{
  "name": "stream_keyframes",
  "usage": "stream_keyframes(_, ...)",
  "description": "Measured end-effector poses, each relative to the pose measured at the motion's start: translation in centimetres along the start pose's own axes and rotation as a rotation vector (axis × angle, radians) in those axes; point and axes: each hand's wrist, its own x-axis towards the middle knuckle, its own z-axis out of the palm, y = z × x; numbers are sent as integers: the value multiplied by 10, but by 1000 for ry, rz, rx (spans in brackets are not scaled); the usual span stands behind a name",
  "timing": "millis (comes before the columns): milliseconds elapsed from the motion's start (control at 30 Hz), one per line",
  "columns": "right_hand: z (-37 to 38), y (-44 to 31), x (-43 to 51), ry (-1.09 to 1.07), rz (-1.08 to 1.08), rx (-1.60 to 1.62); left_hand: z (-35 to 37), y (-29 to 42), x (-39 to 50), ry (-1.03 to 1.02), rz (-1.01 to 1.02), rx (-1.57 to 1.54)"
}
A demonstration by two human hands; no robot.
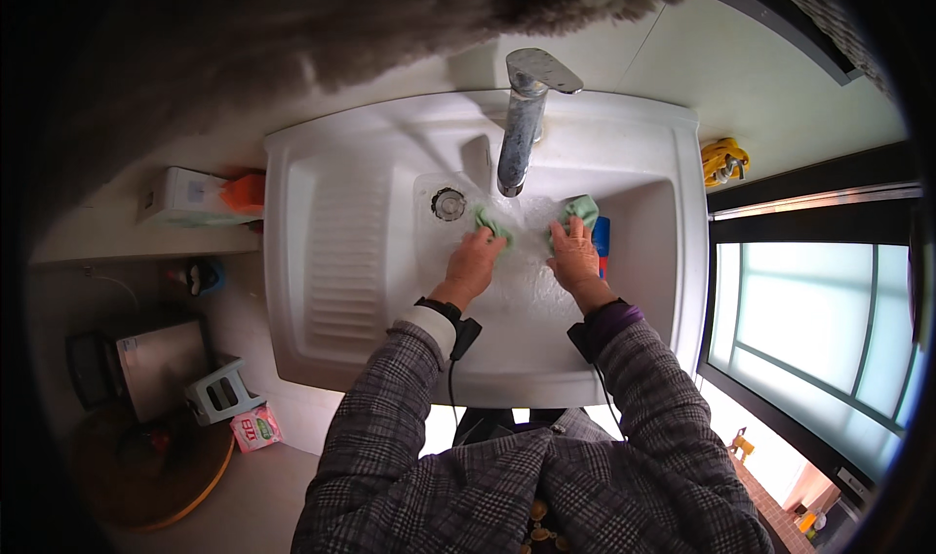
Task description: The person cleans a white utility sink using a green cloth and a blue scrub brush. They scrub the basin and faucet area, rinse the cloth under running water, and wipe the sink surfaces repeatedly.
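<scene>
Inside the white laundry sink, my left hand grips a wet green cloth with its fingertips. My right hand has its fingers on green cloth too, which bunches up beyond them. Water splashing between my hands hides whether both parts belong to one cloth. A chrome faucet pours water between them. Just right of my right hand, a blue and red object rests in the basin, partly covered by that hand. The drain strainer is left of and beyond my left hand.
A ribbed washboard forms the sink's left side. A white box and an orange container stand left of the sink. A yellow hose hangs at the right. A grey stool and a pink packet are lower left.
</scene>
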Motion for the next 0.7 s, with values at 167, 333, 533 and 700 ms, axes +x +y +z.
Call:
stream_keyframes(167, -21, 4, 5, -386, 14, 448, -48, -24, 12, 251, -252, -659)
stream_keyframes(333, -60, -12, 4, -204, 122, 761, -154, -63, 50, 812, -191, -476)
stream_keyframes(533, -98, -14, -9, -119, 197, 746, -155, -33, 89, 683, 15, 306)
stream_keyframes(700, -102, -18, -16, -84, 237, 757, -132, -8, 136, 450, 453, -136)
